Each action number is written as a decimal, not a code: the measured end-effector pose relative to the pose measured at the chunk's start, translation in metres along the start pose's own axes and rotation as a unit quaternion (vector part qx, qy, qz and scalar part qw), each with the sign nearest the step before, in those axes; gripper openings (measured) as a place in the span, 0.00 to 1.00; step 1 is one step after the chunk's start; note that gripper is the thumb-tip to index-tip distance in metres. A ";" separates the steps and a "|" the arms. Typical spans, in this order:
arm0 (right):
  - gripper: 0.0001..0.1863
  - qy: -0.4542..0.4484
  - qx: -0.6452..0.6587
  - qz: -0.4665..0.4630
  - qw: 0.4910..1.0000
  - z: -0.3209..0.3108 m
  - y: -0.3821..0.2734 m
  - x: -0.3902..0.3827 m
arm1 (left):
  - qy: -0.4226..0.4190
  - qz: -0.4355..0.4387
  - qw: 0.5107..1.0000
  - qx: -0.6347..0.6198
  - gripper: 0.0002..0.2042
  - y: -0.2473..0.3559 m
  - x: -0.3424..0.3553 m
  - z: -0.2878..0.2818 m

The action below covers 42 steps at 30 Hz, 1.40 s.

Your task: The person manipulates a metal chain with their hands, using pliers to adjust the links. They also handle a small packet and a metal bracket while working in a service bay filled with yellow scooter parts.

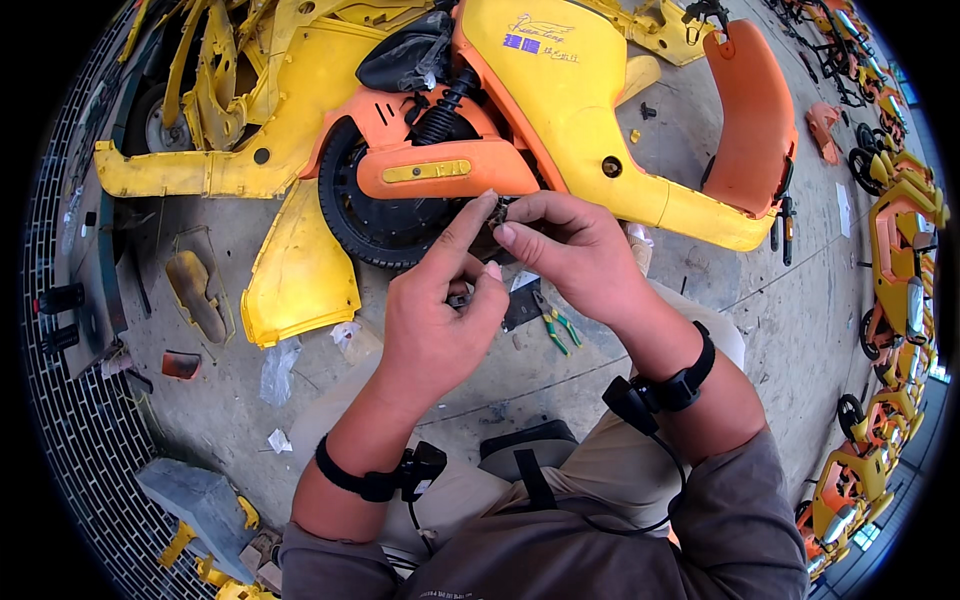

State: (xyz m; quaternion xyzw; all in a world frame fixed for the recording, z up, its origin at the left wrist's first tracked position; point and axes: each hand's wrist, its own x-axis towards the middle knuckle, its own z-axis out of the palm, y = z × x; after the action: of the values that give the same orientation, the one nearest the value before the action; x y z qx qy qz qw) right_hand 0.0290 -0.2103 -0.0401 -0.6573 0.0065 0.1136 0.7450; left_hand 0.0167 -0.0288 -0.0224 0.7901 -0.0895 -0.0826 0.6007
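Note:
My left hand (440, 305) and my right hand (575, 255) meet before an orange and yellow scooter (535, 95). My right thumb and index finger pinch a small dark metal piece (499, 214), too small to identify, touched by my left index fingertip. My left fingers curl around another small dark piece (459, 299), mostly hidden. Behind my hands are the scooter's black tyre (350, 220) and an orange cover (440, 180) with a yellow strip. Green-handled pliers (557, 328) lie on the concrete floor (760, 380) below.
Yellow body panels (300, 270) surround the scooter, with an orange panel (740, 110) at right. Plastic bags (280, 370) and a tan curved piece (195, 295) lie left. A grey block (195, 500) sits lower left. Yellow scooters (900, 270) line the far right.

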 end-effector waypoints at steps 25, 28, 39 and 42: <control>0.10 0.014 -0.048 0.002 0.999 -0.005 0.003 0.006 | 0.019 0.000 1.000 0.005 0.36 -0.003 0.003 -0.005; 0.10 0.028 -0.064 -0.006 0.998 -0.008 0.005 0.008 | 0.022 0.009 1.000 0.002 0.40 -0.004 0.002 -0.005; 0.12 0.062 -0.119 0.005 0.991 -0.020 0.005 0.019 | 0.021 0.001 1.000 0.008 0.40 -0.003 0.006 -0.001; 0.14 0.064 -0.180 0.016 0.982 -0.009 -0.003 0.024 | 0.027 -0.024 0.999 0.017 0.40 -0.005 -0.001 -0.014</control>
State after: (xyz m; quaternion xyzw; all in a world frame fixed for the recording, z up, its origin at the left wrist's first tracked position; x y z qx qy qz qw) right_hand 0.0542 -0.2153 -0.0426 -0.7861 0.0443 0.0830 0.6109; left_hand 0.0194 -0.0141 -0.0236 0.8041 -0.0553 -0.0742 0.5873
